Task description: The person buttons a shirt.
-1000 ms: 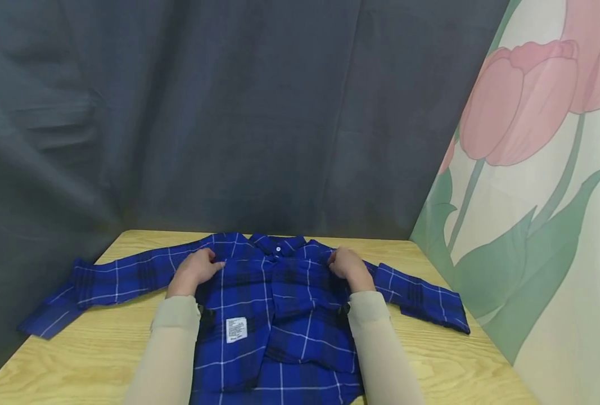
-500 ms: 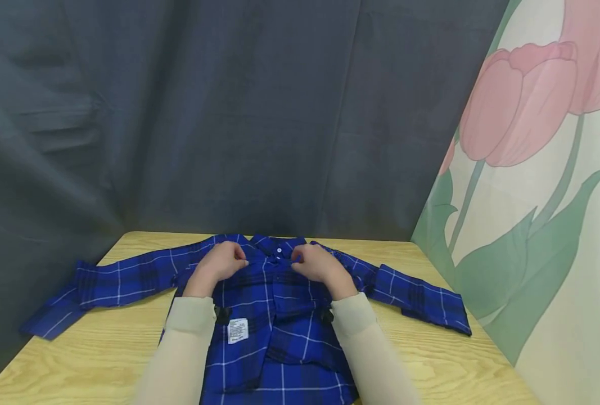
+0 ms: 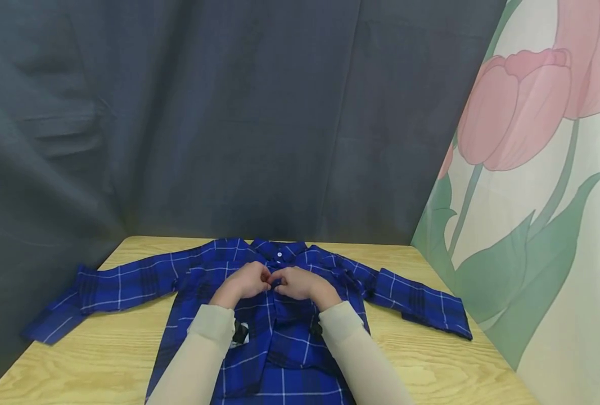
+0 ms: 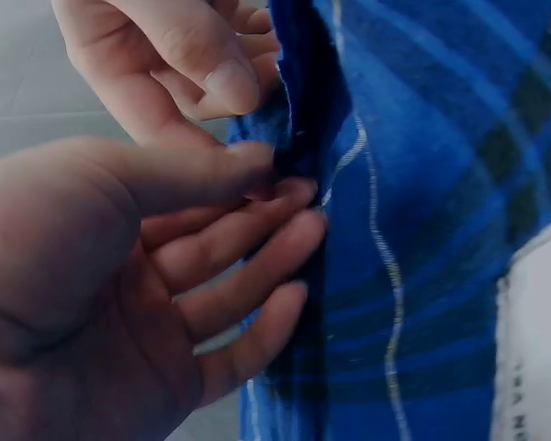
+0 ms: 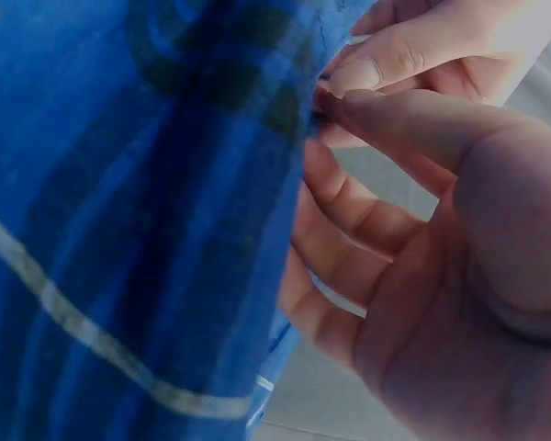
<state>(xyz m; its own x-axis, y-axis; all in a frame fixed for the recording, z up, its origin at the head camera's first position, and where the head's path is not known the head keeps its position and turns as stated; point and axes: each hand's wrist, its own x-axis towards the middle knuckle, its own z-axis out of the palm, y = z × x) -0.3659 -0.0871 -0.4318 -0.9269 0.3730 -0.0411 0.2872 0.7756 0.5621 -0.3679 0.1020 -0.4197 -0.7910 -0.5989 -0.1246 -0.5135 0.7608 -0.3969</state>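
A blue plaid shirt (image 3: 294,340) lies front up, its sleeves stretched out to both sides and its collar (image 3: 279,247) at the back, with a white button at the neck. Over the front opening, just below the collar, my left hand (image 3: 249,279) and right hand (image 3: 300,283) meet fingertip to fingertip. In the left wrist view, the left thumb and fingers pinch the shirt's front edge. The right wrist view shows the right thumb (image 5: 395,115) and forefinger pinching cloth at the same spot. A button there is hidden by the fingers. A white label (image 4: 537,340) is partly covered by the left wrist.
Under the shirt is a light wooden table (image 3: 112,349). A dark grey curtain (image 3: 279,124) hangs behind it and along the left. On the right stands a wall panel with painted tulips (image 3: 512,107).
Both hands have moved inward from the shirt's chest sides to its centre front, then slightly toward me, and their fingertips now meet. The shirt's lower left side has spread outward.
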